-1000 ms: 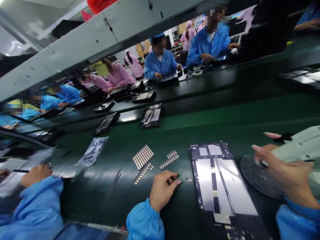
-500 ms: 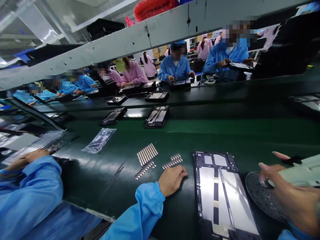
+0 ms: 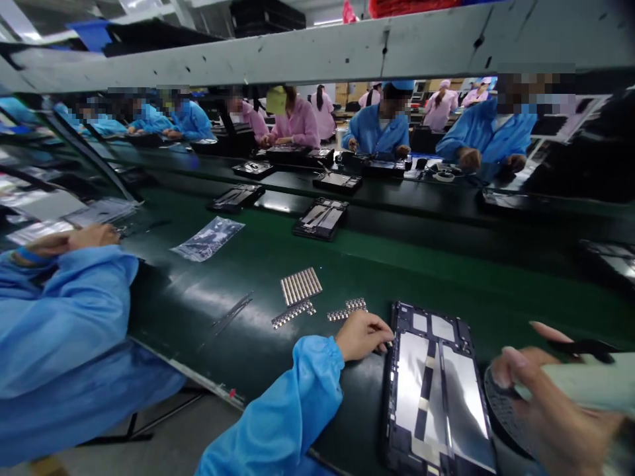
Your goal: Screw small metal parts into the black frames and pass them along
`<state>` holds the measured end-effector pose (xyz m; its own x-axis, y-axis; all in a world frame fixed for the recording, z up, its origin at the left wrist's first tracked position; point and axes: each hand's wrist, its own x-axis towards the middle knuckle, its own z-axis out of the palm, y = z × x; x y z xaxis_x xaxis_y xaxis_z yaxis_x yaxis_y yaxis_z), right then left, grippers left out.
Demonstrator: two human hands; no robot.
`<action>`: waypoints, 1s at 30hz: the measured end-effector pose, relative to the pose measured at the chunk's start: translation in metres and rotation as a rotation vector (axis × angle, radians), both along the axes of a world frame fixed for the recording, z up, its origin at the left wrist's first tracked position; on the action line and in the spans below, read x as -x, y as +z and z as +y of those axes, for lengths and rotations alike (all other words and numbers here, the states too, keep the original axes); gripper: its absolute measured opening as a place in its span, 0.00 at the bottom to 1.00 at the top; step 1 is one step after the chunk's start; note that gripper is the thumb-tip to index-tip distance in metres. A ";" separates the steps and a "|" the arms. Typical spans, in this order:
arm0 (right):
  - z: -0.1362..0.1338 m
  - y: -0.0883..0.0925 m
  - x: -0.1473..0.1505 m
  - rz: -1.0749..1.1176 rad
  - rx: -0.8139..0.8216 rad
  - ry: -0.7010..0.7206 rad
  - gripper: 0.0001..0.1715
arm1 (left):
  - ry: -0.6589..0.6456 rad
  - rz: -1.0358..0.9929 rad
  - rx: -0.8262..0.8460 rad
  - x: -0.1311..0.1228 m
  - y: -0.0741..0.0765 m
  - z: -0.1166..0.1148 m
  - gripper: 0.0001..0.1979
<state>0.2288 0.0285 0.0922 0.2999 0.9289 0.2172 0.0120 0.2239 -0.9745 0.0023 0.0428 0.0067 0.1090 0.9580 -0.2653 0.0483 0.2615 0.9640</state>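
While left hand [image 3: 361, 335] pinches sth tiny at the frame's [image 3: 436, 390] near-left edge, fingers together, strips [image 3: 300, 286] lie just left w/in reach, and right hand [image 3: 546, 413], fingers clamped, holds a driver [image 3: 585, 387] over the tray [image 3: 501, 413].

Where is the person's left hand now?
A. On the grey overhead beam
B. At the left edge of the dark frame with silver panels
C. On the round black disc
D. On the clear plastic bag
B: the left hand has its fingertips at the left edge of the dark frame, beside the small metal strips.
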 end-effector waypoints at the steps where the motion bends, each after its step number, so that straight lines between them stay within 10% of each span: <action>1: -0.001 0.001 0.007 0.005 -0.029 0.060 0.31 | -0.032 0.019 -0.011 -0.002 0.001 0.001 0.03; 10: 0.014 -0.018 0.065 -0.026 -0.102 0.372 0.27 | -0.257 0.625 -0.481 -0.013 0.012 0.002 0.08; 30: 0.033 -0.047 0.092 -0.179 -0.087 0.433 0.16 | -0.156 0.290 -0.456 -0.009 0.000 0.011 0.08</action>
